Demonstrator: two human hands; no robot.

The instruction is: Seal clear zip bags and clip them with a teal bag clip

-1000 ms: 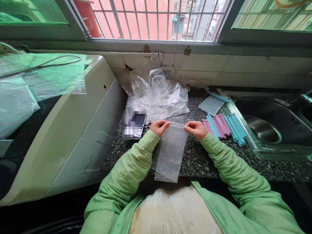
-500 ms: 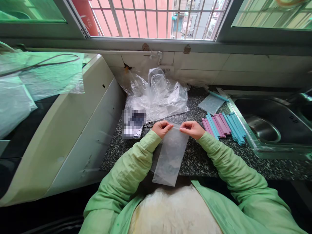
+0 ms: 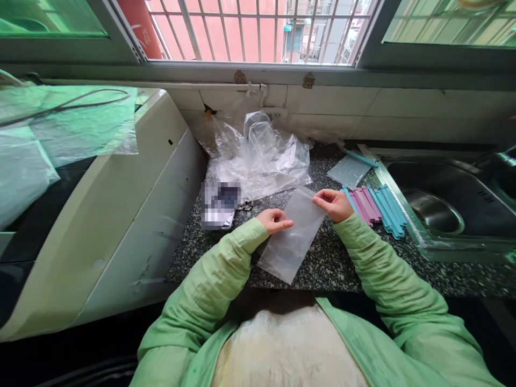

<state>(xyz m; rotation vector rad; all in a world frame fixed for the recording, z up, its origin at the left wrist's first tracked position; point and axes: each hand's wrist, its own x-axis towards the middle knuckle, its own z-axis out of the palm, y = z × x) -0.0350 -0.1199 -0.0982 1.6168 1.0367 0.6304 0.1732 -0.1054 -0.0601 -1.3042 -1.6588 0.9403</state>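
A small clear plastic bag (image 3: pixel 296 236) lies tilted over the speckled counter, its top toward the upper right. My right hand (image 3: pixel 332 204) pinches the bag's top edge near the right corner. My left hand (image 3: pixel 275 220) pinches the bag's left side, lower than the right hand. Both sleeves are light green. Just right of my right hand lies a row of several pink and blue sealing clips (image 3: pixel 374 207).
A heap of crumpled clear plastic bags (image 3: pixel 260 156) sits at the back of the counter (image 3: pixel 334 266). A phone (image 3: pixel 220 204) lies left of my hands. A steel sink (image 3: pixel 439 207) is on the right, a white appliance (image 3: pixel 121 215) on the left. Another flat bag (image 3: pixel 350 172) lies by the sink.
The bag hung straight down between both hands; now it is tilted. My right hand rose up and right with the top edge, and my left hand dropped to the bag's side.
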